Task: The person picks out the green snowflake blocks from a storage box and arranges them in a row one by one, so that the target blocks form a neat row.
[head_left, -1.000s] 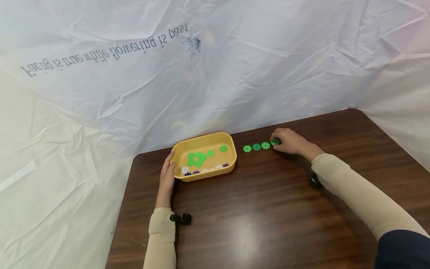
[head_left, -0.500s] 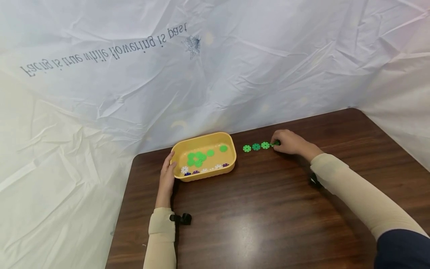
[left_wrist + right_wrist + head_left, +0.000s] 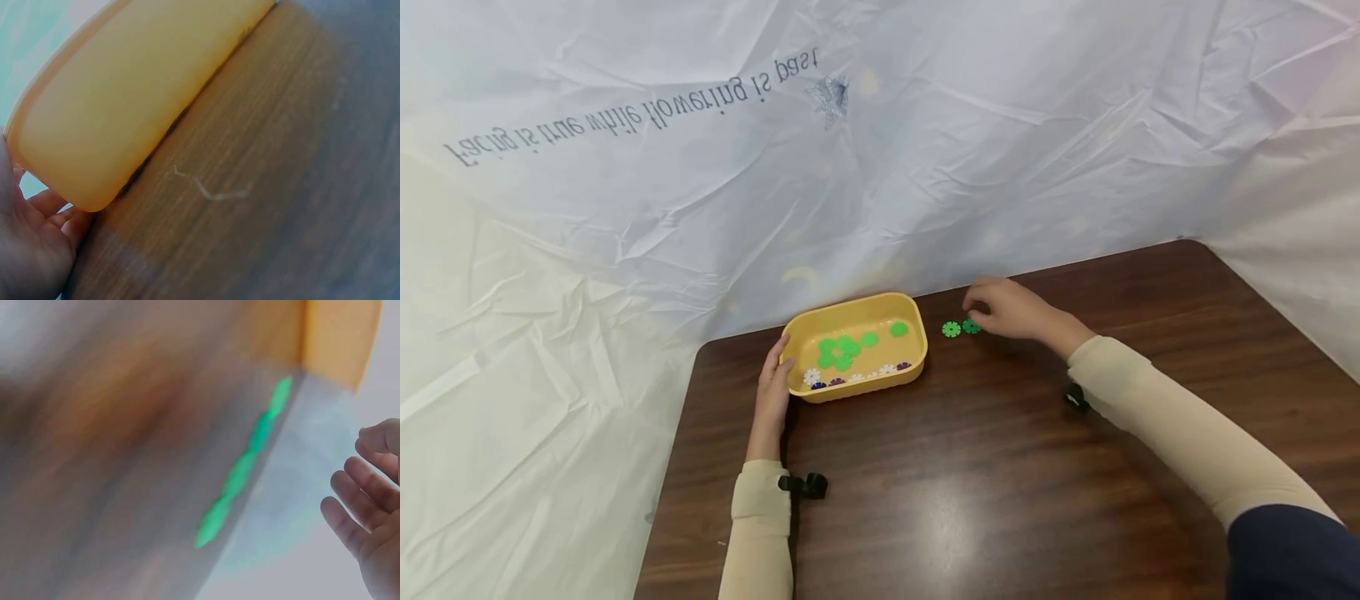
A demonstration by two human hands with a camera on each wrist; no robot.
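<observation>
While the left hand (image 3: 772,392) grips the left short end of a yellow tray (image 3: 861,389), thumb at the rim and other fingers reaching round the lower corner, the right hand (image 3: 1018,312) hangs over a row of green discs (image 3: 240,472), its fingers loosely bent and slightly spread, with nothing showing in its grasp. The row lies on the table just beyond the tray's right end, its long axis running left to right and slanting a little away from the person, roughly in line with the table's far edge. From the tray outward come a light green disc (image 3: 951,329), a darker green disc (image 3: 972,326), then two more light ones, which the right hand hides in the head view; blur in the right wrist view leaves unclear whether they touch. Stretched lengthwise from left to right, the tray has its right end set slightly farther off than its left. Inside it, flat green pieces (image 3: 846,346) cluster toward the middle and right, while white pieces (image 3: 812,377) and purple pieces (image 3: 837,382) line the near wall. Dark wood covers the table (image 3: 955,467), and a creased white cloth (image 3: 925,167) with printed lettering (image 3: 632,117) hangs behind.
</observation>
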